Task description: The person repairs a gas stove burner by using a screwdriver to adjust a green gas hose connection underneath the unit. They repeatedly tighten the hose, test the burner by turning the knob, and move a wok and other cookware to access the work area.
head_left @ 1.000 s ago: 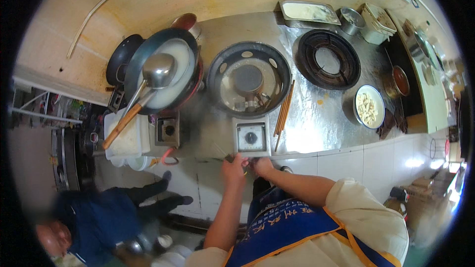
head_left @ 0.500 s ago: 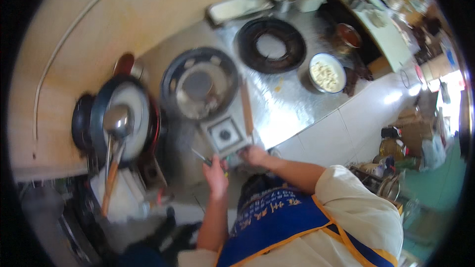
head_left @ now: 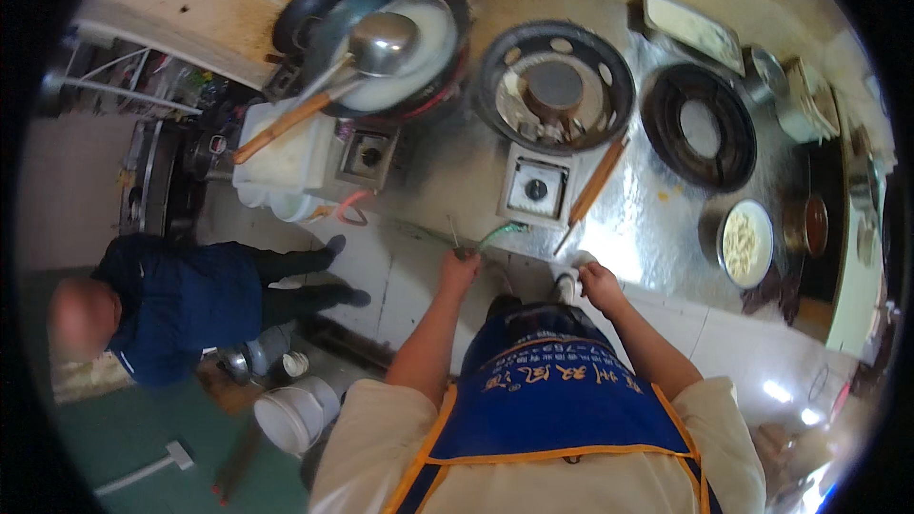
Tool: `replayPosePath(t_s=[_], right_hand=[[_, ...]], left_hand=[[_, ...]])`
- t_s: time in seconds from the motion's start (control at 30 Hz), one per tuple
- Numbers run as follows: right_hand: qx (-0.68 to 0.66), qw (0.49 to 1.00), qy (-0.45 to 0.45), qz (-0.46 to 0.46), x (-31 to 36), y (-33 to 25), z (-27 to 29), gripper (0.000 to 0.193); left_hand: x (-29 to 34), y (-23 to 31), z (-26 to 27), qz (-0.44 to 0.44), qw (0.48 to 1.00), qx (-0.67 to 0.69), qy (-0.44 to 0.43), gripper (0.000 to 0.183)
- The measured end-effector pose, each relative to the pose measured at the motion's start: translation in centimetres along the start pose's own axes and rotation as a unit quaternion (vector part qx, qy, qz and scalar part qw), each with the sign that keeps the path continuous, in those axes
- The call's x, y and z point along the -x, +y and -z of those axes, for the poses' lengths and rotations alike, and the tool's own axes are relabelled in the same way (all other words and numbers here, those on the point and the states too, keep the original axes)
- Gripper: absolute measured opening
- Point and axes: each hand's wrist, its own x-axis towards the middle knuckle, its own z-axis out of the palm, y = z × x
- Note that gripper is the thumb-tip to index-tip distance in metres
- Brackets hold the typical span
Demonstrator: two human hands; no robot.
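My left hand [head_left: 460, 267] is closed around what looks like a screwdriver [head_left: 454, 231], its thin metal shaft pointing up past the fingers. A green hose [head_left: 499, 231] runs from the burner's control box [head_left: 537, 191] toward this hand; whether they touch is hidden. My right hand [head_left: 597, 286] hangs just off the front edge of the metal counter [head_left: 433, 171], fingers curled together, and anything inside is too small to make out. Between the hands and the wall sits the gas burner [head_left: 555, 86] in its black ring. A long wooden-handled tool [head_left: 600, 182] lies beside the control box.
A wok [head_left: 433, 33] of whitish liquid holds a ladle [head_left: 384, 44] at the left. Rightward are a black burner ring [head_left: 700, 128], a bowl of pale pieces [head_left: 745, 246] and a metal tray [head_left: 693, 30]. A person in dark blue [head_left: 190, 309] stands left, near a white bucket [head_left: 297, 414].
The view has turned left, bringing the other person into sight. My right hand has come away from the control box's side, and both hands are farther apart.
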Motion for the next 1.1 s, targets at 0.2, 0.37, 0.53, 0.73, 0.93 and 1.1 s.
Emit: replayPosePath(t_s=[0.2, 0.37, 0.53, 0.73, 0.93, 1.1], right_hand=[[0.118, 0.99, -0.017, 0.078, 0.2, -0.1, 0.6, 0.044], [-0.062, 0.988, -0.139, 0.003, 1.6, -5.7, -3.4, 0.039], [0.039, 0.99, -0.134, 0.022, 0.6, -10.0, -10.8, 0.034], [-0.24, 0.955, -0.157, 0.07, 0.1, -24.3, -23.9, 0.018], [-0.077, 0.892, 0.11, 0.431, -5.4, -45.1, -32.2, 0.02], [0.359, 0.788, 0.063, 0.496, -12.9, -57.4, -36.7, 0.032]], left_hand=[[2.2, 4.9, 1.0, -0.099, 0.985, -0.074, 0.119, 0.023], [3.9, 5.8, 5.6, 0.023, 0.968, 0.249, -0.028, 0.02], [5.4, 6.4, 9.0, 0.043, 0.957, 0.264, -0.113, 0.022], [6.8, 1.0, 18.5, -0.076, 0.991, -0.008, -0.113, 0.02], [9.6, -0.4, 33.3, 0.031, 0.998, 0.012, 0.051, 0.026], [8.4, 0.4, 39.7, 0.048, 0.973, 0.148, 0.172, 0.02]])
